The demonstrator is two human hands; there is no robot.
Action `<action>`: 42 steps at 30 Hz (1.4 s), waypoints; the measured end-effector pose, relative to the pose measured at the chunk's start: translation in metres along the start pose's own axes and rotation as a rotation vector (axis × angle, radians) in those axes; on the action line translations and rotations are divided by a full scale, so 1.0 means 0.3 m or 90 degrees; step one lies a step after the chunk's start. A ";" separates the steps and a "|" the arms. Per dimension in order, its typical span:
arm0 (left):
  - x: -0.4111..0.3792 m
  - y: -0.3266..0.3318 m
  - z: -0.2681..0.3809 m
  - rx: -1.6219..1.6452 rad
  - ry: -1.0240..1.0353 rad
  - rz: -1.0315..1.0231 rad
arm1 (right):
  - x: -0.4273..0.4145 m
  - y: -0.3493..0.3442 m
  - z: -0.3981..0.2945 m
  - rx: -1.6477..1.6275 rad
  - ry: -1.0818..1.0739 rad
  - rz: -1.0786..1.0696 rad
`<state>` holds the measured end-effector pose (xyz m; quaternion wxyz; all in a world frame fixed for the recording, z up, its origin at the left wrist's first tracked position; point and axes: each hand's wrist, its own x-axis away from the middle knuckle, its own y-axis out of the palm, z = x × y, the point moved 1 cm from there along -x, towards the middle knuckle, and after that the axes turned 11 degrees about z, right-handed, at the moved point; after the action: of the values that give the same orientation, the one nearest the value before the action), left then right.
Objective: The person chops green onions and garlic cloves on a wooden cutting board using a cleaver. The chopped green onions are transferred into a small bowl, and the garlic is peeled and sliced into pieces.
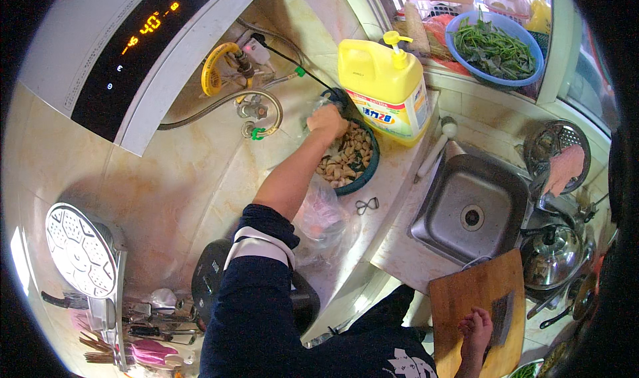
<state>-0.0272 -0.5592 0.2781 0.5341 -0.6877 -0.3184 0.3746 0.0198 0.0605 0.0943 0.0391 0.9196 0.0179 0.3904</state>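
Observation:
My left hand (328,122) reaches over the far side of a dark green basin (370,176) holding many pale garlic cloves (344,161). Its fingers point down beside clear plastic (315,109), and their tips are hidden, so whether they grip anything cannot be told. A clear plastic bag with something pinkish inside (319,213) lies below my left forearm. At lower right, my right hand (477,330) is above a wooden cutting board (454,298), its fingers loosely curled and apart, with nothing visible in them. A cleaver (502,313) lies on the board, close beside that hand.
A yellow detergent jug (382,78) with a pump stands behind the basin. A peeler (367,206) lies near the counter edge. Right of it is a steel sink (424,223), with a lidded kettle (551,258) beyond. A blue bowl of greens (452,43) sits on the sill.

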 end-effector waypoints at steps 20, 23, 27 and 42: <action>-0.127 0.024 0.002 0.144 -0.029 0.097 | -0.008 -0.047 -0.014 0.051 0.008 0.025; -0.103 -0.017 -0.057 0.142 0.015 0.118 | -0.013 -0.036 -0.016 0.038 0.012 0.013; -0.024 -0.027 -0.146 0.262 -0.078 0.334 | -0.047 -0.023 0.012 0.013 0.001 0.011; 0.101 -0.063 -0.169 0.142 -0.026 0.203 | -0.041 -0.057 -0.001 0.000 -0.025 -0.017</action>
<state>0.0313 -0.5546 0.2987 0.5343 -0.6583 -0.1730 0.5012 0.0111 0.0768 0.0843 0.0442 0.9269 0.0293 0.3715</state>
